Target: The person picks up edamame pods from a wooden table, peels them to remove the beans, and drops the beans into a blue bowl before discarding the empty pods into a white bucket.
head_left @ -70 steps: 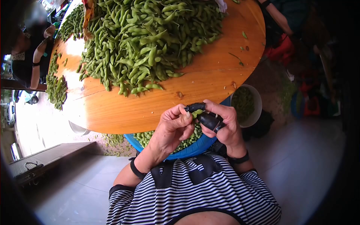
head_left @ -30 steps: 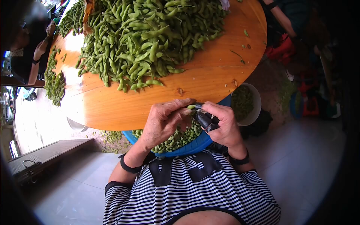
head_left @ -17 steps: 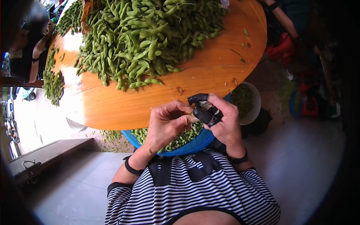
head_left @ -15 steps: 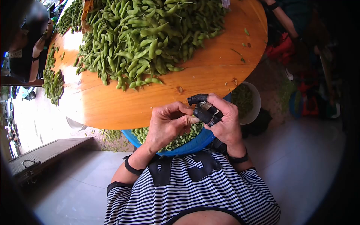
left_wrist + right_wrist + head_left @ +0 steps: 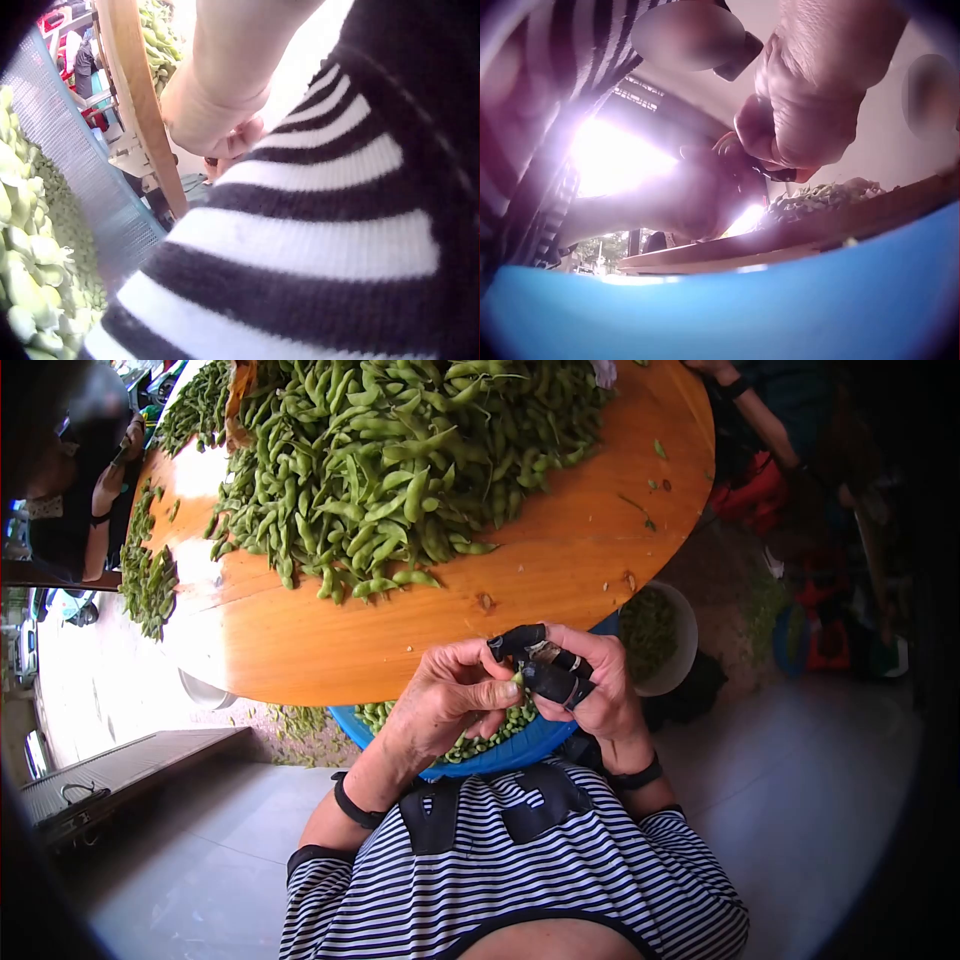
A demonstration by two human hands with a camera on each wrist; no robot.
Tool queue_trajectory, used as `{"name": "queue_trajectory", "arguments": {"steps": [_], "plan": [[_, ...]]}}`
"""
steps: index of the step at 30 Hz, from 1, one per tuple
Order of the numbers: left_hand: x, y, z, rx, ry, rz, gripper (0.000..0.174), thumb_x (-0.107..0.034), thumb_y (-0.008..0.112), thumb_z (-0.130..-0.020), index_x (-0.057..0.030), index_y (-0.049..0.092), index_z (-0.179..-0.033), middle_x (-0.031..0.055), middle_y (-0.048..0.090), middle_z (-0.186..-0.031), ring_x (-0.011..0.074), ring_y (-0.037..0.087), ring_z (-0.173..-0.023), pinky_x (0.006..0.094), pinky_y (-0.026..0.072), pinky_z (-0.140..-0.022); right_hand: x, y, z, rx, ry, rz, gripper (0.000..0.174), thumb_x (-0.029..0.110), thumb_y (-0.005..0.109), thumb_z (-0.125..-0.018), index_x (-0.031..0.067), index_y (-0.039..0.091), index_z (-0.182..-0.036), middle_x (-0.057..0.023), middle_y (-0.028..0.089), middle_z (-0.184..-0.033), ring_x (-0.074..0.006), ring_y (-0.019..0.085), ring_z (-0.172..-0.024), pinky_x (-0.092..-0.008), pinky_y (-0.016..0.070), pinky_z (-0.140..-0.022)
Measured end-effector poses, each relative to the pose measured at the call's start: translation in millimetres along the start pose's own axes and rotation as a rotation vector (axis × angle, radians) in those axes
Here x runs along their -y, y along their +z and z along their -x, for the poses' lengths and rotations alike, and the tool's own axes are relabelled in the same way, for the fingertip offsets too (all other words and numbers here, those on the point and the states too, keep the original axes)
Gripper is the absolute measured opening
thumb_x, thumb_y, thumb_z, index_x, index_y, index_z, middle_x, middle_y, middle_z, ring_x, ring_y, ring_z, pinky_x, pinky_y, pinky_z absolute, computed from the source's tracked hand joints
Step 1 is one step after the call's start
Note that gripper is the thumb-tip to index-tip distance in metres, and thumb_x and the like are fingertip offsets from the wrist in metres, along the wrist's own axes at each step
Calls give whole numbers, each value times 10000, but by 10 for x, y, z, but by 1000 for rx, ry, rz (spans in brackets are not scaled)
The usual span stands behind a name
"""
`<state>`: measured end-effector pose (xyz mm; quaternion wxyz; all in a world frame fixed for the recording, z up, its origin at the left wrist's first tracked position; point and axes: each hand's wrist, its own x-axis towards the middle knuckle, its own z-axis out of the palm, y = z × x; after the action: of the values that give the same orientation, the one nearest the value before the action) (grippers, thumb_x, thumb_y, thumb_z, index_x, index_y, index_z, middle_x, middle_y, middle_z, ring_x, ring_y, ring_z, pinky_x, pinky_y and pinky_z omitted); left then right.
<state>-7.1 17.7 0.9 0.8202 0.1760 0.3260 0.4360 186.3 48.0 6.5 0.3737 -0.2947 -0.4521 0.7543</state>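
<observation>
In the head view my left hand and my right hand meet over the blue basket. A small green edamame pod is pinched between them, mostly hidden by the fingers. The left thumb presses at its near end. Black coverings wrap the right thumb and fingers, which curl around the other end. Shelled green beans fill the basket below. Beside the hands in the left wrist view, the beans appear large. The right wrist view shows the right hand curled.
A large heap of edamame pods covers much of the round wooden table. A smaller pile lies at its left edge. A white bucket stands at right. Other people's arms reach in from both sides.
A pod end showed clearly between the fingertips a second ago; only a small bit shows now. The right index finger lifted away, then came back down towards the left fingertips.
</observation>
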Motion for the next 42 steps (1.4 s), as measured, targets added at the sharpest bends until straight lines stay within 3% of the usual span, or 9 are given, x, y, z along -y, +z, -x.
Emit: {"name": "queue_trajectory", "arguments": {"steps": [4, 8, 12, 17, 24, 26, 32, 38, 42], "plan": [[3, 67, 16, -38, 78, -112, 76, -13, 693, -843, -39, 621, -836, 35, 613, -694, 103, 557, -491, 204, 350, -392, 39, 5, -3, -15, 11, -110, 295, -37, 533, -843, -41, 602, -1129, 25, 503, -651, -38, 456, -535, -209, 371, -462], [-26, 61, 17, -90, 99, -315, 60, -33, 666, -873, -38, 608, -861, 28, 608, -700, 102, 568, -514, 211, 374, -414, 181, 14, -59, -12, -46, 401, 256, -32, 567, -804, -27, 619, -1055, -1, 509, -691, -61, 487, -574, -227, 388, -498], [-52, 84, -18, -48, 52, -231, 51, -56, 632, -901, -21, 596, -902, 30, 610, -737, 111, 604, -637, 232, 467, -576, 128, -28, -97, -55, -256, 761, 409, 6, 574, -634, -37, 648, -1035, -37, 546, -725, -106, 530, -606, -243, 397, -530], [1, 73, -44, -37, 106, -203, 63, -36, 592, -902, -3, 586, -955, 42, 618, -819, 124, 606, -719, 263, 491, -743, 96, 57, -76, -141, -424, 957, 416, 4, 564, -635, -28, 655, -1040, -68, 566, -802, -158, 576, -692, -265, 448, -601], [16, 83, -66, 4, 86, -198, 119, -58, 552, -918, -10, 581, -1023, 25, 580, -778, 95, 503, -627, 237, 429, -630, 91, 5, -72, -216, -303, 717, 425, 1, 527, -701, -38, 647, -1108, 3, 544, -740, -43, 487, -570, -189, 373, -505], [26, 54, -64, 13, 71, -167, 122, -58, 553, -918, -16, 584, -1029, 20, 569, -748, 87, 483, -607, 227, 406, -582, 152, 50, -27, -226, -14, 346, 291, -14, 597, -767, -22, 631, -1056, -18, 568, -761, -79, 527, -592, -220, 425, -530], [79, 62, -69, -5, 25, -35, 112, -89, 579, -938, -50, 615, -1036, 11, 577, -767, 98, 504, -586, 206, 324, -491, 139, 35, -35, -215, -83, 402, 306, -5, 546, -822, -26, 611, -1121, 4, 562, -751, -27, 489, -567, -186, 398, -496], [52, 88, -61, 3, 44, -1, 154, -109, 585, -945, -40, 625, -1077, 40, 624, -811, 112, 556, -604, 209, 378, -476, -60, -142, -10, -153, -108, -192, 349, -52, 453, -820, -85, 537, -1156, -12, 511, -716, -57, 426, -518, -197, 335, -434], [51, 35, -3, 58, 39, -266, 218, -94, 631, -902, -29, 623, -1110, 65, 657, -931, 140, 616, -728, 238, 481, -609, 67, -141, 50, -228, -172, -173, 304, -21, 443, -823, -96, 531, -1105, -22, 487, -678, -66, 413, -489, -206, 315, -408]]}}
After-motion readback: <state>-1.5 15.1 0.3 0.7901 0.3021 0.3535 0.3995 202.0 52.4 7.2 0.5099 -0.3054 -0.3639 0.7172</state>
